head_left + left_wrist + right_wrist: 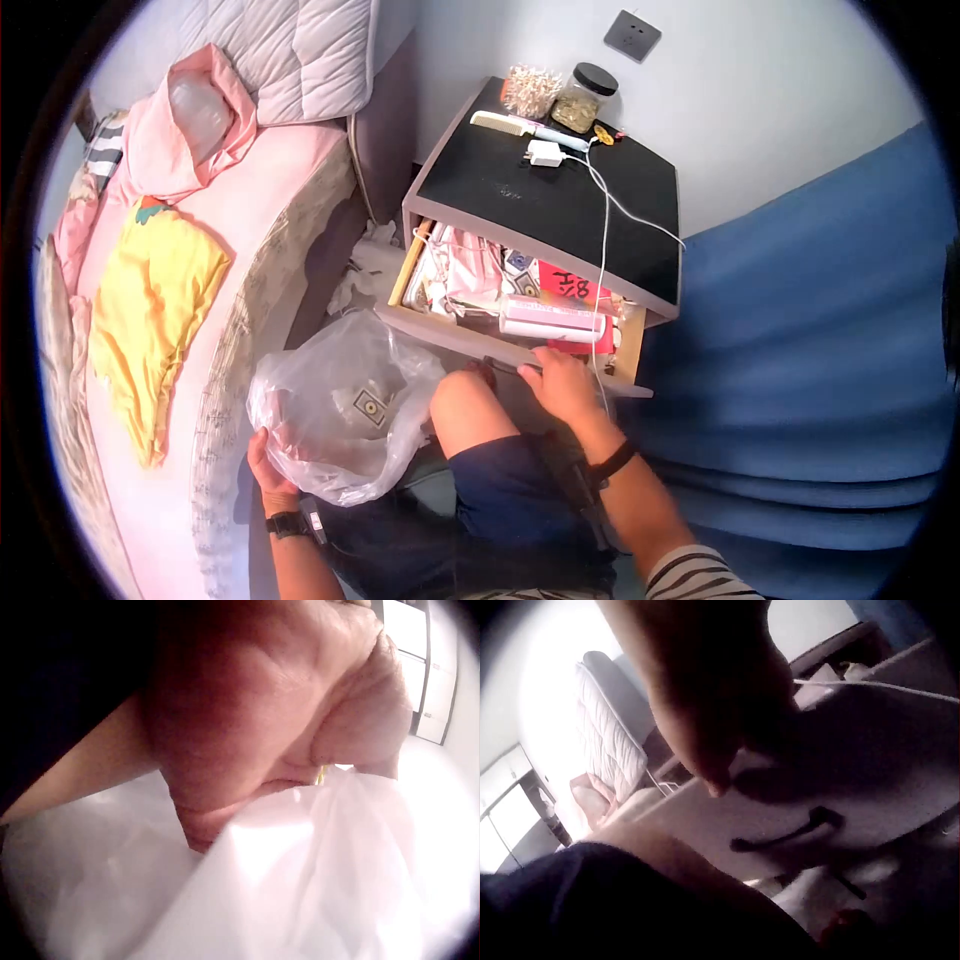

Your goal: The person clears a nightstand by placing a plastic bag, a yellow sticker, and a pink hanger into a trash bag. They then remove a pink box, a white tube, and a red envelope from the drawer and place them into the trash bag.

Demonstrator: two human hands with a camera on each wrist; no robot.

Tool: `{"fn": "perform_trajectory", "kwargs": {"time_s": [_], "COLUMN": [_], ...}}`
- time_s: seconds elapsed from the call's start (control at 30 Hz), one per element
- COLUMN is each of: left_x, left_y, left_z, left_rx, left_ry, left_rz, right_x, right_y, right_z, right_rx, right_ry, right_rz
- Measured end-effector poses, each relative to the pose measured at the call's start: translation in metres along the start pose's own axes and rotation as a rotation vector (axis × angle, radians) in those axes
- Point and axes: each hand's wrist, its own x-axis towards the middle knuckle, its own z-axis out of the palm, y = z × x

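My left hand (270,470) grips the rim of a translucent white plastic bag (345,350), which hangs open beside my knee. A small item with a square printed mark (369,407) shows through or in the bag. In the left wrist view, white plastic (300,877) bunches under the fingers and thumb. My right hand (565,387) holds the top edge of a pulled-out drawer (455,338), thumb toward its outer face; the other fingertips are partly hidden. A dark handle (780,834) sits below that hand. Inside the drawer lie a pink-and-white cylinder (552,319), a red packet (568,283) and pink pouches (472,265).
On the black nightstand top (465,185) are a comb (500,123), a white charger (545,153), a lidded jar (584,100) and cotton swabs (531,92). Its cable (605,250) hangs across the drawer. A bed with a yellow garment (155,300) stands left; a blue curtain (810,380) hangs right.
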Motion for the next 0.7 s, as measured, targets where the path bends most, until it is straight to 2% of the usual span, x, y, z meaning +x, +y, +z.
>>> {"fn": "perform_trajectory", "kwargs": {"time_s": [0.03, 0.13, 0.17, 0.23, 0.3, 0.37, 0.43, 0.5, 0.6, 0.7], "left_x": [0.000, 0.000, 0.002, 0.005, 0.009, 0.012, 0.009, 0.009, 0.011, 0.013], "left_y": [-0.001, -0.001, -0.001, -0.002, -0.001, 0.000, 0.000, 0.002, 0.003, 0.003], "left_z": [0.003, 0.005, 0.002, -0.003, -0.006, -0.005, -0.002, 0.006, 0.004, -0.003], "left_rx": [-0.004, -0.020, -0.029, -0.050, -0.075, -0.098, -0.106, -0.095, -0.106, -0.072], "left_ry": [-0.018, -0.042, -0.036, -0.050, -0.093, -0.051, -0.034, -0.058, -0.161, 0.043], "left_rz": [-0.003, -0.018, -0.025, -0.037, -0.043, -0.053, -0.062, -0.065, -0.066, -0.077], "right_x": [0.011, 0.046, 0.055, 0.088, 0.119, 0.146, 0.157, 0.162, 0.159, 0.142], "right_y": [-0.003, -0.015, -0.024, -0.041, -0.064, -0.076, -0.089, -0.097, -0.086, -0.065], "right_z": [-0.012, -0.037, -0.043, -0.039, -0.029, 0.001, 0.022, 0.034, 0.029, 0.016], "right_rx": [-0.054, 0.034, 0.130, 0.154, 0.168, 0.048, -0.007, -0.001, 0.287, 0.576], "right_ry": [-0.238, -0.444, -0.272, -0.250, -0.232, -0.096, -0.065, -0.125, -0.171, -0.090], "right_rz": [0.093, 0.007, -0.102, -0.085, -0.145, -0.315, -0.383, -0.352, -0.401, -0.172]}}
